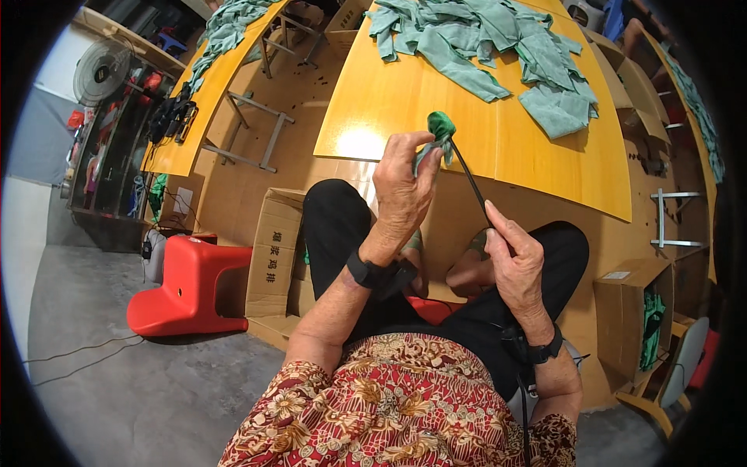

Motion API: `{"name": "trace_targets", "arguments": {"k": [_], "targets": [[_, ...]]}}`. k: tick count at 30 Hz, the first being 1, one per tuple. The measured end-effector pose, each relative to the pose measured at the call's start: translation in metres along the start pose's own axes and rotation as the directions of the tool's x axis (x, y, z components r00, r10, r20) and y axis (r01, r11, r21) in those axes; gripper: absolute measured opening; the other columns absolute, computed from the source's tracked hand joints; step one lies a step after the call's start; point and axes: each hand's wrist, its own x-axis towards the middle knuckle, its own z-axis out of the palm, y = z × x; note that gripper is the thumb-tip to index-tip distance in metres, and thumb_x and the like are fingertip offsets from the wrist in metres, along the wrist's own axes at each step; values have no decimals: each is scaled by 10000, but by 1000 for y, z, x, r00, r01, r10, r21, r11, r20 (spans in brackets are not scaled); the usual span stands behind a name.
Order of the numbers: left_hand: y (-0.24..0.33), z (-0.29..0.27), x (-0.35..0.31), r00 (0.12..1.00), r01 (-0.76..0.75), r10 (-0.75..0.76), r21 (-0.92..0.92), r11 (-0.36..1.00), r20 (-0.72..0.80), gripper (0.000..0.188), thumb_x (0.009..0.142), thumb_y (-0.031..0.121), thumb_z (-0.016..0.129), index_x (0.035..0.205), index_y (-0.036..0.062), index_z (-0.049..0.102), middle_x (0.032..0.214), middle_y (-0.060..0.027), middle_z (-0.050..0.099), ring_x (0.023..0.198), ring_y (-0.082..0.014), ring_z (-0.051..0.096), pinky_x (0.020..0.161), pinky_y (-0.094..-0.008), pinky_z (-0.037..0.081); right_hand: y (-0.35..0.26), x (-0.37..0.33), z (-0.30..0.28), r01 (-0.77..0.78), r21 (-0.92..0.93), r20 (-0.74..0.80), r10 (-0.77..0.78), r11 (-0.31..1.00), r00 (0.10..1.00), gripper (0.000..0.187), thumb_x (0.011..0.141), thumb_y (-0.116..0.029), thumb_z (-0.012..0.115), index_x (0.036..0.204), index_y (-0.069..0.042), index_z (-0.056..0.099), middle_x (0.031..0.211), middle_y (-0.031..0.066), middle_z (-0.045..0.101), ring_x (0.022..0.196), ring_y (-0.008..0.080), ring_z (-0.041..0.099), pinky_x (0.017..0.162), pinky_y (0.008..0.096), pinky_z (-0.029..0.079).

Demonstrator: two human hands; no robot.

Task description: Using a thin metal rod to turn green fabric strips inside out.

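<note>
My left hand (405,183) is raised near the front edge of the yellow table, thumb and fingers closed on a small green cloth piece (441,124). The cloth is bunched at the tip of a thin black rod (471,177). Around the lower part of the rod my right hand (513,261) is closed, index finger laid along it. From my right hand the rod slants up and left to the cloth. Dark bands circle both my wrists. How the cloth sits on the tip is partly hidden by my left fingers.
Pale green cloth pieces (475,39) lie heaped on the yellow table (389,117) ahead. An open cardboard box (272,257) and red stool (187,288) stand at left. Another box (630,311) with green cloth is at right. A black cord (524,412) hangs by my right arm.
</note>
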Motion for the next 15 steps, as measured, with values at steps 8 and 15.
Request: {"name": "trace_targets", "arguments": {"k": [8,15], "targets": [[-13,16,5,999,16,-24,176,984,41,79,834,85,672,888,29,656,797,-127,671,691,-267,673,629,-339,525,7,8,0,209,-334,117,-180,919,977,389,838,53,542,1223,33,593,768,172,578,675,286,618,628,352,496],[-13,21,15,995,-68,35,356,932,96,90,805,104,647,835,23,623,775,-138,651,699,-324,654,636,-419,523,-6,9,-2,260,-336,124,-231,905,965,377,844,49,533,1216,37,592,782,169,599,664,271,638,628,354,514]]}}
